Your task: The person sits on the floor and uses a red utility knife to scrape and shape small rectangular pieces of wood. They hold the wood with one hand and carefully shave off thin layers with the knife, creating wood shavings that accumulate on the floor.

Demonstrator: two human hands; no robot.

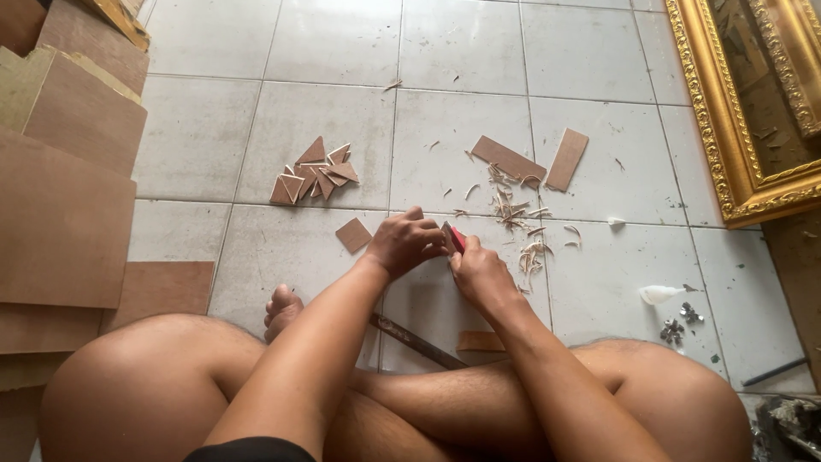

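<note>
A small wood piece is being pinched in the left hand point(404, 244), low over the floor tiles point(325, 248) in front of the crossed legs, though the fingers are hiding most of it. The right hand point(481, 272) is curling tight around a red-handled cutter point(456, 239), pressing its tip against that piece right beside the left fingertips. With blade and fingers sitting this close, I'd judge a slip off the thin edge could be sending the cutter into the left hand, or splitting the piece. Shavings point(517, 218) are lying scattered just beyond the hands. A lone brown square point(353, 234) is resting near the left wrist, a heap of triangles point(315, 175) farther off, and two strips point(532, 160) beyond the shavings. A long metal file point(417, 341) is lying under the forearms. Boards point(64, 197) are stacking up at the left; a gold frame point(727, 128) is leaning at the right.
</note>
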